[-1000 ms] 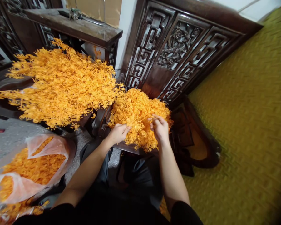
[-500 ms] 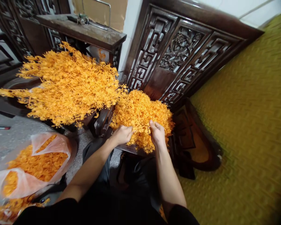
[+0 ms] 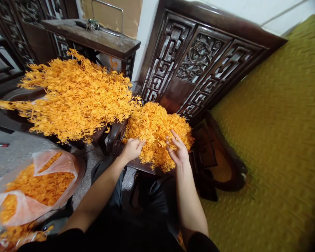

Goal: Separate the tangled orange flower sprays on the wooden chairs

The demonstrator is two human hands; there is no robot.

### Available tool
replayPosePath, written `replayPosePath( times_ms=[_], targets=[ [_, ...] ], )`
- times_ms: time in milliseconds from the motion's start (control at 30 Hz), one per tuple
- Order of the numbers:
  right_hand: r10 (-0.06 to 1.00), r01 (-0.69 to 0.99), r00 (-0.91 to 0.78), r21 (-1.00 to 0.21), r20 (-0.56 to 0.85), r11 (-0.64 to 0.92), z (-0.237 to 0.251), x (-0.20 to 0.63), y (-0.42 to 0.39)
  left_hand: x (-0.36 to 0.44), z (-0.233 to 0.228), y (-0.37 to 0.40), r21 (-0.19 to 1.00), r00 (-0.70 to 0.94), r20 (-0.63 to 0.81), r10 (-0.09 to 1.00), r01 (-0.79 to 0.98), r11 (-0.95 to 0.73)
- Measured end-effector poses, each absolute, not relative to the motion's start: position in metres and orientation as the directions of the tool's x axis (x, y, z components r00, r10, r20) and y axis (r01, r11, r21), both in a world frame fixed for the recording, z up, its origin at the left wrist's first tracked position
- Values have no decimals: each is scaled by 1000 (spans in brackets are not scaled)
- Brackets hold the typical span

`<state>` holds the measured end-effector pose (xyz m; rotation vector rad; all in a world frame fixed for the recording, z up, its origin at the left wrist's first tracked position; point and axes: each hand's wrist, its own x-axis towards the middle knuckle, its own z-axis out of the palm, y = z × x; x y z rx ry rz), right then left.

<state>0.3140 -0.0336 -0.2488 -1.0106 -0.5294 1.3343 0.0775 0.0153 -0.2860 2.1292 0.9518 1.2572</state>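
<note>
Left hand (image 3: 131, 148) pinched shut on a sprig at the near edge of the small heap of orange plastic flower sprigs (image 3: 157, 129) on the dark carved wooden seat (image 3: 215, 164). Right hand (image 3: 177, 150) half open, fingertips brushing the same heap, gripping nothing. Risk of tangled neighbours dragging along and spilling off the seat edge.

Head camera looks steeply down, close in.

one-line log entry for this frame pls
left hand: pinching sprig at near orange pile | right hand: fingers spread, touching same pile | left: big orange sprig heap, plastic bag of orange bits
</note>
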Motion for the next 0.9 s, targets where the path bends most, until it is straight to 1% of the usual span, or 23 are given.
replayPosePath(
  times_ms=[100,167,233,300,367,433,500,533,567,600,667,733,800,900],
  targets=[
    [950,-674,166,-734,-263,-85,-244,315,-33,76,-289,18,724,307,535,787,315,-614],
    [951,-728,137,-679,-276,-92,-240,316,-33,75,-291,19,730,294,532,794,316,-606],
    [952,-712,155,-698,-262,-76,-237,313,-32,75,-292,20,727,284,542,791,314,-611],
    [946,-607,207,-791,-248,-75,-237,305,-33,76,-291,20,697,284,574,768,323,-641],
    [941,-458,223,-879,-256,-130,-238,293,-36,77,-290,19,634,288,623,728,359,-685],
    [945,-325,146,-916,-292,-233,-240,282,-40,78,-289,18,565,298,659,691,410,-716],
    [953,-209,75,-939,-294,-273,-242,281,-42,78,-289,16,510,304,684,663,451,-732],
    [958,-171,89,-952,-272,-254,-242,284,-42,77,-289,14,479,317,698,642,460,-748],
    [960,-158,156,-965,-232,-208,-242,292,-40,77,-289,11,444,340,712,615,462,-768],
    [947,-169,264,-976,-182,-141,-241,303,-38,76,-290,9,406,368,723,585,459,-790],
    [858,-215,502,-977,-103,9,-238,328,-34,75,-290,5,357,421,724,547,449,-819],
    [790,-240,605,-969,-99,62,-235,350,-36,74,-291,3,363,435,702,564,463,-809],
    [803,-232,580,-973,-134,5,-234,356,-42,74,-291,3,389,436,671,600,482,-785],
    [873,-193,458,-977,-168,-87,-238,335,-55,79,-293,7,411,440,635,635,504,-760]
  ],
)
